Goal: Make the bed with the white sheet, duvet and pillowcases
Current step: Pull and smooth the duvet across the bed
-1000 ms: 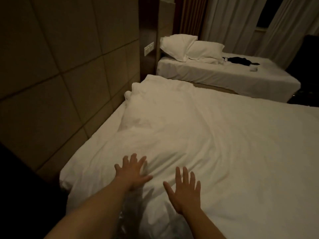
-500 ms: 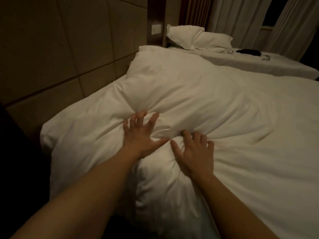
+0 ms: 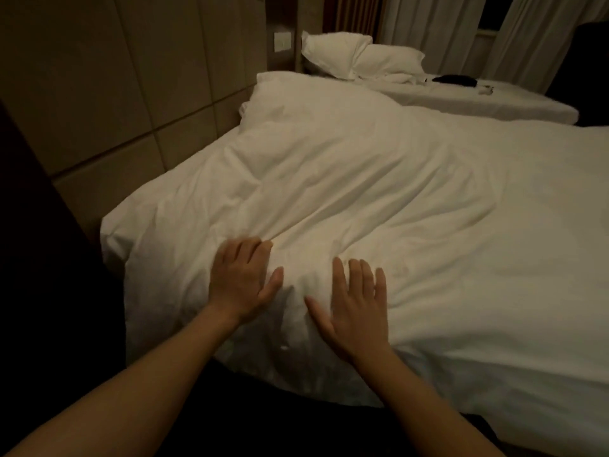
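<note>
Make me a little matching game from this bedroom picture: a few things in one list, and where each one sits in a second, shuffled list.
Things:
1. left hand
2. right hand
3. two pillows
4. dark item

Places:
A. at the head of the far bed
B. flat on the duvet, nearer the wall
C. on the far bed, beyond the pillows, towards the curtains
D. flat on the duvet, farther from the wall

Pairs: 1-B, 2-D, 3-A, 4-C
</note>
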